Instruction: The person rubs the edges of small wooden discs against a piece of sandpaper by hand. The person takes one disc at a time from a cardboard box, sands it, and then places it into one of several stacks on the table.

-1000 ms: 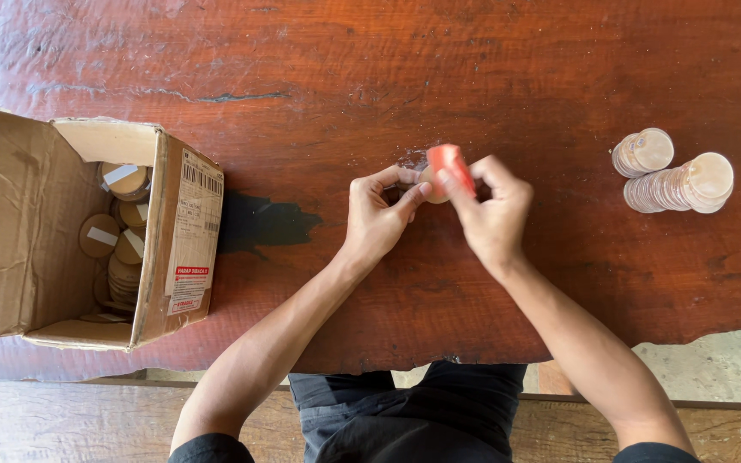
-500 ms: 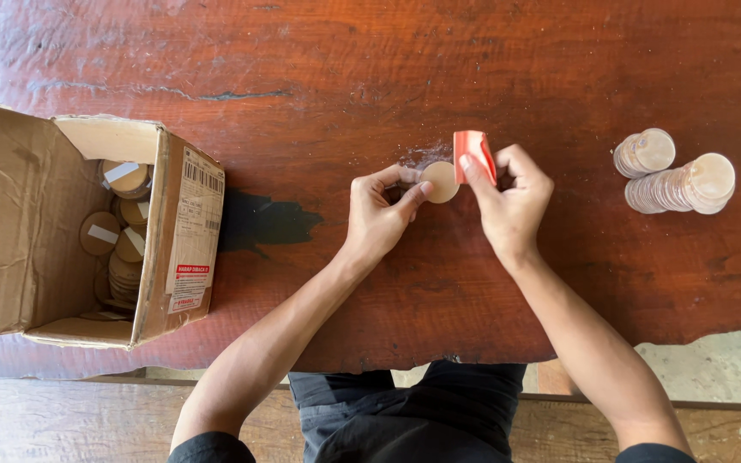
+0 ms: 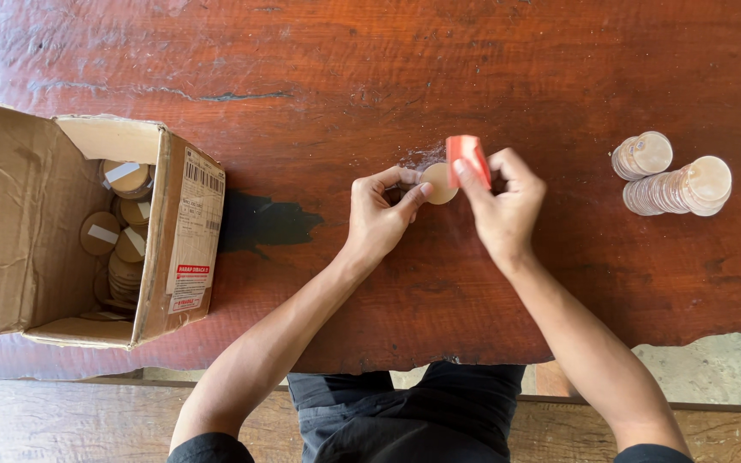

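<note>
My left hand (image 3: 379, 214) pinches a small round tan wooden disc (image 3: 439, 183) on edge above the dark red wooden table (image 3: 302, 77). My right hand (image 3: 503, 206) grips an orange-red block (image 3: 466, 154) and holds it against the right side of the disc. A patch of pale dust (image 3: 422, 156) lies on the table just behind the disc.
An open cardboard box (image 3: 70, 231) on its side at the left holds several more discs, some with white tape. Two lying stacks of discs (image 3: 675, 184) rest at the right. A wooden bench (image 3: 62, 420) runs below the table's near edge.
The right hand with the orange-red block has shifted slightly right and turned, so the disc's flat face now shows between the hands. The left hand stays put.
</note>
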